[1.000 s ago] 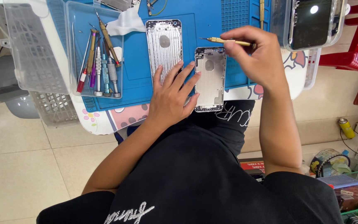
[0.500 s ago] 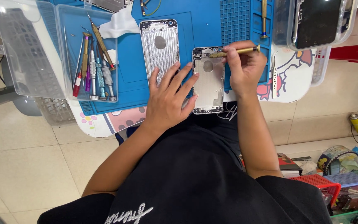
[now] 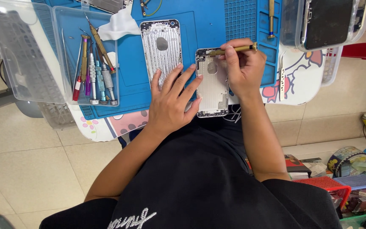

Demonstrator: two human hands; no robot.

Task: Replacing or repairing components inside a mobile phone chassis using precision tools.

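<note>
Silver phone housing (image 3: pixel 212 87) lies at the near edge of the blue mat (image 3: pixel 204 25). Since a second ago the brass screwdriver (image 3: pixel 234 49) has been brought from 1 o'clock onto its top edge, so work there is engaged. Right hand (image 3: pixel 244 70) is closed on the driver; left hand (image 3: pixel 172 99) is spread flat, pinning the housing at 9 o'clock.

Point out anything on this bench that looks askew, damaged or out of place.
Nothing looks damaged or spilled. The left hand steadies a bare silver phone housing that overhangs the near edge of the blue mat, while the right hand works a brass screwdriver at its top. One brown-handled tool lies slanted across the tool tray.
</note>
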